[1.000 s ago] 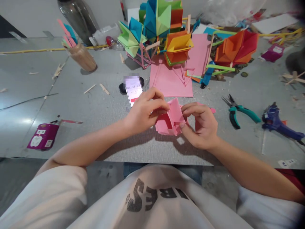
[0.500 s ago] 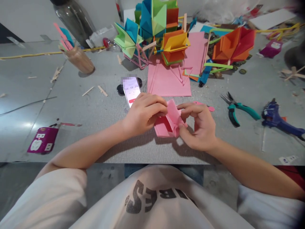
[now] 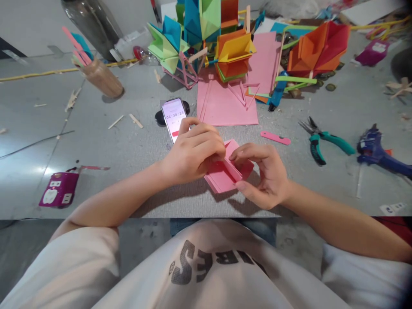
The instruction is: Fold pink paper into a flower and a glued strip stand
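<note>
At six o'clock from the flat pink paper sheet [image 3: 225, 110], the left hand [image 3: 198, 149] and right hand [image 3: 265, 174] pinch the folded pink paper piece [image 3: 221, 178], which now spreads flatter, apparently advancing the folding.

Grey counter [image 3: 96, 148] spans full frame width, thin seam [image 3: 51, 154] crossing its left part. Pale grey wall [image 3: 32, 28] behind it, dark patch [image 3: 8, 50] at far left. Yellow cord [image 3: 32, 76] runs along the counter's back. White glare [image 3: 49, 170] on the left side. Floor [image 3: 141, 240] below: grey, blotchy. Something red [image 3: 394, 227] under the right front edge, can't identify.
</note>
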Demonstrator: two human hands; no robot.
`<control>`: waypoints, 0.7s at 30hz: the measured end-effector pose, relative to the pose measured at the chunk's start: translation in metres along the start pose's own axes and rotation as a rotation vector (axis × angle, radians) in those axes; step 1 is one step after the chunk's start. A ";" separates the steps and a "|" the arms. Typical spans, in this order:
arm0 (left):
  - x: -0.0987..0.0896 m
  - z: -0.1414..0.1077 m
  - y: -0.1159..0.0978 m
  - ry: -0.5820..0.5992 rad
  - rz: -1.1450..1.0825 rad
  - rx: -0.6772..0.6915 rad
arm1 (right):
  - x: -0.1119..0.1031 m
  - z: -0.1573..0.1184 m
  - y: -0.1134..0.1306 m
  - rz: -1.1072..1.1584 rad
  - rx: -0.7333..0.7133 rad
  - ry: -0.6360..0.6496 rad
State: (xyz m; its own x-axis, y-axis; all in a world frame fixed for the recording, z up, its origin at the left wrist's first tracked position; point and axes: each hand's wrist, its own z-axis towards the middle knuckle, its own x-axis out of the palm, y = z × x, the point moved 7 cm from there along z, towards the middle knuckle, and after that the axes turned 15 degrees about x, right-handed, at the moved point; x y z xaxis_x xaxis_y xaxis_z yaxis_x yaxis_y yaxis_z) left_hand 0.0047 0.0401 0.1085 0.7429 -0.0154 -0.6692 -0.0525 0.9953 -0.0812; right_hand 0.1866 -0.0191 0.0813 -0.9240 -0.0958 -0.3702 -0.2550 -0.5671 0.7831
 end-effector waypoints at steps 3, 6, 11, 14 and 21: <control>0.004 0.001 0.000 0.038 -0.052 -0.037 | 0.002 -0.001 0.004 -0.117 0.072 -0.054; 0.001 0.006 -0.006 0.043 -0.100 -0.032 | 0.002 -0.001 0.008 -0.200 0.174 -0.107; -0.036 0.000 0.017 0.015 -0.056 -0.179 | -0.006 -0.001 0.007 -0.198 0.246 -0.179; -0.072 -0.039 0.062 -0.069 0.158 -0.345 | -0.011 -0.001 0.001 -0.180 0.244 -0.210; -0.070 -0.140 0.156 0.054 0.300 -0.582 | -0.014 -0.003 -0.011 -0.112 0.269 -0.220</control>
State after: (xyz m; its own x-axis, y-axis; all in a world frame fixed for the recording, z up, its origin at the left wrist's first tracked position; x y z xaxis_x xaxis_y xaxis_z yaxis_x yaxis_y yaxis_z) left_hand -0.1487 0.1828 0.0398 0.6060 0.2353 -0.7599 -0.6159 0.7434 -0.2609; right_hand 0.2030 -0.0144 0.0765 -0.9177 0.1501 -0.3677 -0.3971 -0.3256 0.8581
